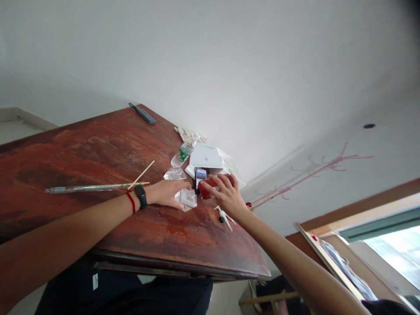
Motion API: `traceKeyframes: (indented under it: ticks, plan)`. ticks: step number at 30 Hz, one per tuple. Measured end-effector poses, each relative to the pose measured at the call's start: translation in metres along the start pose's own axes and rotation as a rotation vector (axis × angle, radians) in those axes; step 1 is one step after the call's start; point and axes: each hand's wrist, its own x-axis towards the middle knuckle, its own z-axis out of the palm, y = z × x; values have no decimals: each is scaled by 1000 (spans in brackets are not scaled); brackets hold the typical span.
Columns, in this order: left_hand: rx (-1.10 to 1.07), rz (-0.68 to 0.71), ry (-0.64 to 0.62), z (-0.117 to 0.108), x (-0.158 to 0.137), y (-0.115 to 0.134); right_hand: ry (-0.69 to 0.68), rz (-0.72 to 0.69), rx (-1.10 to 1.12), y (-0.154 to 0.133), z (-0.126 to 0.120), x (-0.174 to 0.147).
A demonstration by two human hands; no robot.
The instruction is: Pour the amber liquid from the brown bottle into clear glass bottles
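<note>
My right hand (223, 190) is wrapped round a red bottle (206, 189) tipped on its side, its dark neck pointing left. Below that neck is a clear angular plastic cup (189, 201), and my left hand (169, 193) grips it between thumb and fingers. Part of the cup is hidden behind the fingers. A second clear plastic piece (175, 173) lies just beyond my left hand. Close to my right wrist, a white pump head (225, 217) rests on the table beside a small black cap (221, 219). Behind the bottle stands a phone (201, 175) with its screen lit.
A white box (206, 156), a water bottle (182, 155) and a crumpled cloth (183, 133) are at the wall side of the wooden table (98, 148). Wooden sticks (141, 175) and a long clear packet (85, 188) lie left. A wet patch (177, 225) is near the front.
</note>
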Motion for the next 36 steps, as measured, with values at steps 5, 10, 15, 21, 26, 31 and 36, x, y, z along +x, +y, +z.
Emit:
traceKeyframes:
  ticks: [5,10,15,21,26,31,36]
  plan:
    - [-2,-4,3,2,1,-3,4,-22,1,1,-2,3]
    - [-9,10,-3,1,1,-4,-31,-38,6,3,-7,7]
    - [-16,8,-13,-2,0,-1,-63,-54,34,5,-12,10]
    - [-23,1,-25,-4,0,0,-64,-89,37,7,-14,13]
    - [-29,0,-32,-4,0,0,-62,-111,30,8,-17,14]
    - [-31,5,-31,-4,1,-1,-54,-70,44,6,-13,11]
    - [-31,1,-21,-4,1,0,-24,25,64,0,1,0]
